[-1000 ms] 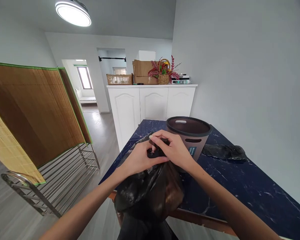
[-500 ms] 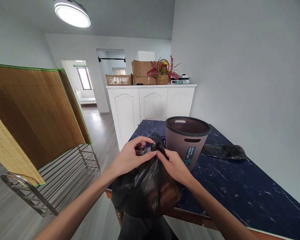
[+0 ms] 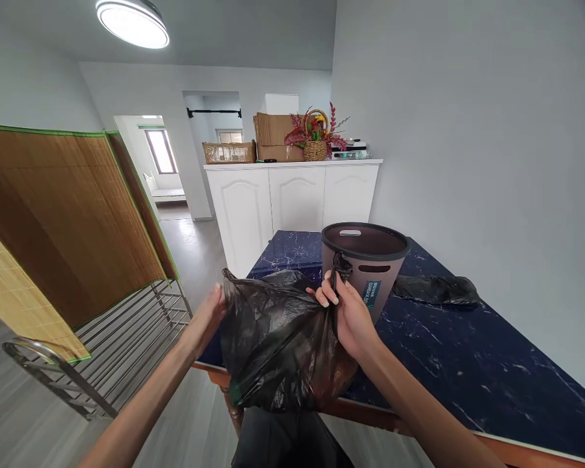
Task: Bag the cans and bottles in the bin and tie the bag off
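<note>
A thin black plastic garbage bag [image 3: 277, 344] sits at the table's near edge, bulging, with reddish-brown and green contents showing dimly through it. My right hand [image 3: 351, 318] is closed around a gathered twist of the bag, whose end sticks up above the fingers. At the bag's left edge, my left hand [image 3: 205, 322] has its fingers closed at a stretched-out corner, partly hidden behind the film. Just behind my right hand stands a brownish-pink garbage bin [image 3: 387, 273] with a black rim, upright and without a liner.
On the dark blue marbled table [image 3: 448, 364], another black plastic bag [image 3: 436, 290] lies flattened by the wall. A metal rack [image 3: 127, 338] with a bamboo mat [image 3: 63, 221] stands left. Beyond the table, a white cabinet [image 3: 297, 201] carries cardboard boxes [image 3: 277, 136] and a flower basket [image 3: 316, 149].
Both hands were together at the bag's gathered top. My left hand has moved left, stretching a corner of the bag out, while my right keeps the twist and has shifted slightly right.
</note>
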{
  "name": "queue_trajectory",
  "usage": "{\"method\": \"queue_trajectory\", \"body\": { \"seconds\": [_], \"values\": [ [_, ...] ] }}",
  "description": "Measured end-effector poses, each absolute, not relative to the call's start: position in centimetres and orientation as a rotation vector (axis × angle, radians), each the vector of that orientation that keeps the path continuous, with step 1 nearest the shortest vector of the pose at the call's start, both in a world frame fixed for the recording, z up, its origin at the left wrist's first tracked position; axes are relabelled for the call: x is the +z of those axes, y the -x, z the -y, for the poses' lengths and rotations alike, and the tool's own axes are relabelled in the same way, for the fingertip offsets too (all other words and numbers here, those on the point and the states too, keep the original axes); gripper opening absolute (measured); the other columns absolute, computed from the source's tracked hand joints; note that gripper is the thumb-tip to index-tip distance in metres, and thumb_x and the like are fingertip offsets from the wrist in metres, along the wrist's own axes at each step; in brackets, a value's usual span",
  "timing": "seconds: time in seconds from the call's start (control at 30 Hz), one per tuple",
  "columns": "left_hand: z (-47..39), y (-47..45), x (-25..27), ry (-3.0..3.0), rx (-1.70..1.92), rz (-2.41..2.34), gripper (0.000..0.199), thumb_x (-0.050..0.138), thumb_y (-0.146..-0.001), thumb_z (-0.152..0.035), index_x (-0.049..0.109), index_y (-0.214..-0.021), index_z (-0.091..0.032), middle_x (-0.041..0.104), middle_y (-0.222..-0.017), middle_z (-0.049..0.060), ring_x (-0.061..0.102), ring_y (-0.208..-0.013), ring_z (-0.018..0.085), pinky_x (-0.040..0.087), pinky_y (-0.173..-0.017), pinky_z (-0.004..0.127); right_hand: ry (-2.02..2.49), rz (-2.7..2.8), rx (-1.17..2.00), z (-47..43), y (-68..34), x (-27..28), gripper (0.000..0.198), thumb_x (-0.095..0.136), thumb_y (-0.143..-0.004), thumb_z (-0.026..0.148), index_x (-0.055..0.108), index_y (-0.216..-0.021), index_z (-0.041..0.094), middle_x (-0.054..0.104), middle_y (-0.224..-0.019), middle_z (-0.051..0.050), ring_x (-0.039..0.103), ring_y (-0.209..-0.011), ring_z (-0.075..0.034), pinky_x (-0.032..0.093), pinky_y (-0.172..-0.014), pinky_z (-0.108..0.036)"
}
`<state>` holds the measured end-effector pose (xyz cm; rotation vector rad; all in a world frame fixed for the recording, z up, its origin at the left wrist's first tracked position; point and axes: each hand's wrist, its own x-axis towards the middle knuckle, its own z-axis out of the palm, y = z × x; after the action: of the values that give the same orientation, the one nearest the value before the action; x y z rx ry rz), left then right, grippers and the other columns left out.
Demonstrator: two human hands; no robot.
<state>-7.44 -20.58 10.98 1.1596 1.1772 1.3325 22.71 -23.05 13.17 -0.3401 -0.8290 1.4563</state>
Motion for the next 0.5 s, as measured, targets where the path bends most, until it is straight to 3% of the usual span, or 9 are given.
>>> {"method": "queue_trajectory", "body": {
  "seconds": [0.1,0.2,0.3,0.5],
  "values": [
    [21.1,6.8,10.6,-1.144,1.053,-1.236,0.081,0.082,-0.064,-0.086,0.078,-0.107,-0.016,0.083,-0.104,0.018,0.077,-0.109,0.04,0.059,-0.101,0.047,0.388,0.871,1.442,23.1,-22.5,13.3,0.036,0.082,-0.09,0.058,0.068,-0.096,0.026,0.034,-0.065,0.009,0.037,-0.059,-0.013,0.057,-0.103,-0.047],
    [21.4,4.8,11.0,-1.124,1.061,-1.238,0.059,0.094,-0.067,-0.062,0.079,-0.1,-0.016,0.083,-0.088,0.013,0.08,-0.09,0.036,0.063,-0.082,0.043,0.446,0.917,1.412,23.2,-22.4,13.4,0.036,0.077,-0.093,0.061,0.066,-0.095,0.027,0.029,-0.065,0.009,0.032,-0.057,-0.014,0.058,-0.094,-0.043],
    [21.3,2.8,11.4,-1.086,1.258,-1.194,0.056,0.093,-0.068,-0.059,0.077,-0.102,-0.017,0.083,-0.087,0.009,0.079,-0.089,0.032,0.062,-0.078,0.04,0.5,0.978,1.376,23.2,-22.6,13.4,0.037,0.071,-0.096,0.062,0.064,-0.093,0.026,0.028,-0.067,0.008,0.028,-0.057,-0.014,0.056,-0.082,-0.038],
    [21.7,1.3,13.8,-1.027,1.467,-1.075,0.054,0.077,-0.082,-0.067,0.069,-0.109,-0.021,0.082,-0.103,0.009,0.076,-0.102,0.03,0.061,-0.088,0.04,0.524,0.997,1.415,22.7,-22.9,12.8,0.04,0.073,-0.095,0.065,0.064,-0.096,0.025,0.025,-0.07,0.008,0.023,-0.057,-0.011,0.048,-0.062,-0.028]
  ]
}}
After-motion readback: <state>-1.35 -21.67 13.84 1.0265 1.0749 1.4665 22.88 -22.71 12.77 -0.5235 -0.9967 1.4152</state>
